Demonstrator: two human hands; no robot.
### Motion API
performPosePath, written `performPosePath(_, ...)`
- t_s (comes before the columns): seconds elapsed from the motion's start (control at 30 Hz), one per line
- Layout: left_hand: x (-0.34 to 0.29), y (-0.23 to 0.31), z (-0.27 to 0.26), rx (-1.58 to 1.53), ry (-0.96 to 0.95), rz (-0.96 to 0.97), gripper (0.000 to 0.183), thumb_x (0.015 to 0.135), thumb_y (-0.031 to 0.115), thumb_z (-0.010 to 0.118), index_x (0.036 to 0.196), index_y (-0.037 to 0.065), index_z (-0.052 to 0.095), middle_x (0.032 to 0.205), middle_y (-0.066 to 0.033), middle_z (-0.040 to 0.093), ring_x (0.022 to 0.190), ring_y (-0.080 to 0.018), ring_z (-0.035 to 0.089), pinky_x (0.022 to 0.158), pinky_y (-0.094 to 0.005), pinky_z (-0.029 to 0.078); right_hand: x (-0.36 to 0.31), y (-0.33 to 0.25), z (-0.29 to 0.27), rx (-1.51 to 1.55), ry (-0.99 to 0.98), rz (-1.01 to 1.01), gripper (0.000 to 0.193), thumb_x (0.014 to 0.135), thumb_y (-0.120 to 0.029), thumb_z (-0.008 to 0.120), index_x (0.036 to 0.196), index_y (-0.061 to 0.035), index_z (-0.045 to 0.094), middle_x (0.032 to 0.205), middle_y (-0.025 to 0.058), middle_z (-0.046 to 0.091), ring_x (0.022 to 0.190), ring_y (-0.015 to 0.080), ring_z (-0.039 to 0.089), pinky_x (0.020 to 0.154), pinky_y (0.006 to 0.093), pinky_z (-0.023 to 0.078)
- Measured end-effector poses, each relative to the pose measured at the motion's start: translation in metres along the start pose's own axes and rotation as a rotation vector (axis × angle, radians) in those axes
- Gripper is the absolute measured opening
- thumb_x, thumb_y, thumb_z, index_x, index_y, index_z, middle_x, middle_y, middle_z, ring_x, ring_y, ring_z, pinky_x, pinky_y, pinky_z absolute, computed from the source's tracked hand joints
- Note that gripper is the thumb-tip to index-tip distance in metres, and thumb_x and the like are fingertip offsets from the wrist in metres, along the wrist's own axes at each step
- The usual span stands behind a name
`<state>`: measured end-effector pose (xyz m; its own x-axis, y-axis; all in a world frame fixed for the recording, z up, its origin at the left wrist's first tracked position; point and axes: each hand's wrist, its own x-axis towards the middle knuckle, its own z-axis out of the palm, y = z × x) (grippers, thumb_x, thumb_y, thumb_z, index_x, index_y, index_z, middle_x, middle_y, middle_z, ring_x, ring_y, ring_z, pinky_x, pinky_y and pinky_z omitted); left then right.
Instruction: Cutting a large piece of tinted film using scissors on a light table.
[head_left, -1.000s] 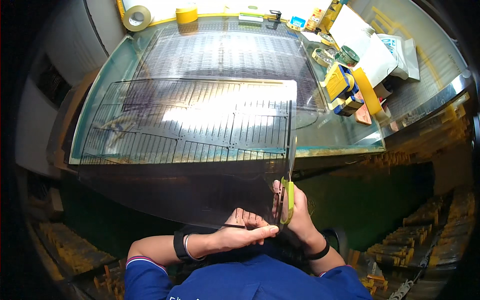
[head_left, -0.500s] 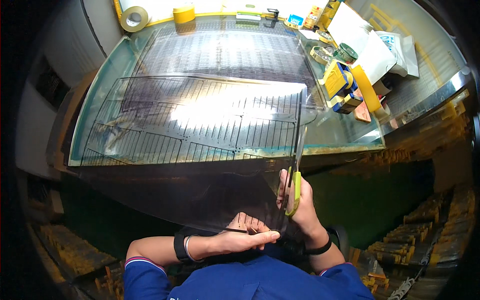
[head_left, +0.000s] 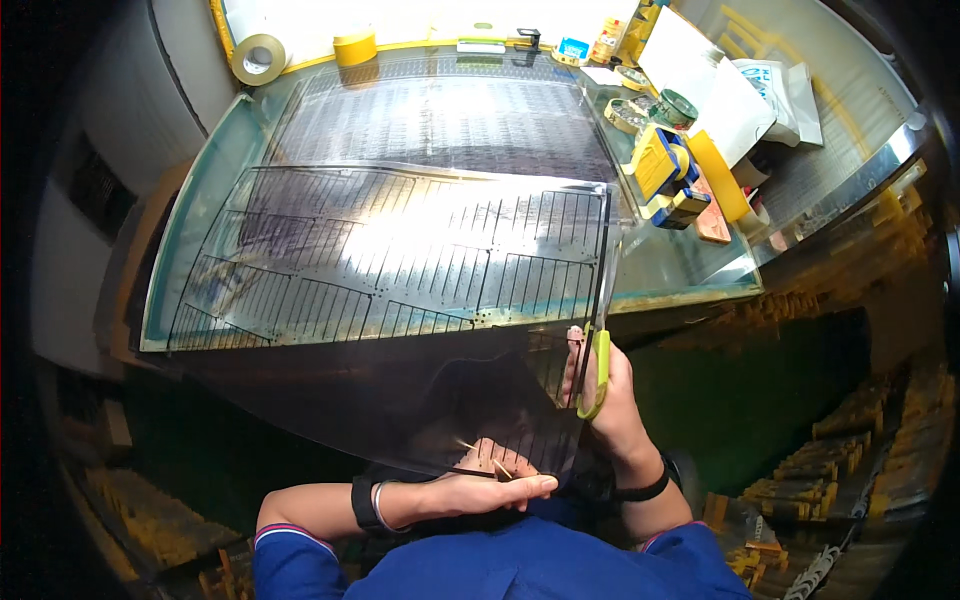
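A large clear film [head_left: 335,290] printed with black line patterns lies over the near part of a glass-topped light table, and its near end hangs past the edge toward me. My left hand [head_left: 495,484] pinches that near edge between thumb and fingers, with the fingers showing through the film. My right hand [head_left: 612,400] is closed around scissors [head_left: 602,362] with yellow-green handles. Their blades point away from me along the film's right edge, beside a thick black line. Some of the right fingers are seen through the film. Whether the blades are parted is hard to make out.
Under the film lies a dark patterned sheet [head_left: 440,115] on the light table [head_left: 690,290]. Tape rolls [head_left: 258,59] stand at the back left. A yellow and blue tape dispenser [head_left: 662,170], a green tape roll [head_left: 676,108] and white papers [head_left: 705,85] crowd the right side.
The scissors and my right hand have moved slightly forward along the film's right edge. My left hand keeps its pinch, a little lower in view. The whole view has shifted slightly.
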<state>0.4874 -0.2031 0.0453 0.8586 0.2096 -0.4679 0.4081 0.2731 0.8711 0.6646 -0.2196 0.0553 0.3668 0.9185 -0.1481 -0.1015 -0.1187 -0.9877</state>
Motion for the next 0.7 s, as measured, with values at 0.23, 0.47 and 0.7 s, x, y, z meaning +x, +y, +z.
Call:
performPosePath(0.23, 0.002, -0.003, 0.002, 0.007, -0.023, -0.017, 0.041, 0.078, 0.044, 0.060, 0.065, 0.005, 0.063, 0.053, -0.0016, 0.057, 0.048, -0.0052, 0.051, 0.049, -0.0190, 0.040, 0.000, -0.008, -0.004, 0.008, 0.008, -0.011, 0.024, 0.089, -0.030, 0.048, 0.080, -0.0081, 0.047, 0.063, -0.0015, 0.045, 0.054, 0.0062, 0.047, 0.048, 0.0207, 0.040)
performPosePath(0.47, 0.003, -0.003, 0.001, 0.108, -0.077, 0.022, 0.038, 0.081, 0.040, 0.058, 0.069, 0.005, 0.065, 0.059, -0.0040, 0.061, 0.051, -0.0055, 0.052, 0.051, -0.0190, 0.041, 0.008, -0.009, -0.007, -0.043, 0.096, -0.092, 0.025, 0.089, -0.027, 0.049, 0.082, -0.0040, 0.053, 0.060, -0.0032, 0.044, 0.050, 0.0059, 0.046, 0.045, 0.0226, 0.038)
performPosePath(0.7, 0.001, -0.002, 0.003, 0.083, -0.104, 0.000, 0.040, 0.081, 0.041, 0.057, 0.072, 0.003, 0.066, 0.059, -0.0055, 0.060, 0.052, -0.0076, 0.054, 0.051, -0.0204, 0.042, 0.008, -0.022, -0.007, 0.034, 0.116, -0.040, 0.023, 0.088, -0.026, 0.051, 0.080, -0.0044, 0.053, 0.059, -0.0036, 0.045, 0.051, 0.0051, 0.046, 0.045, 0.0219, 0.038)
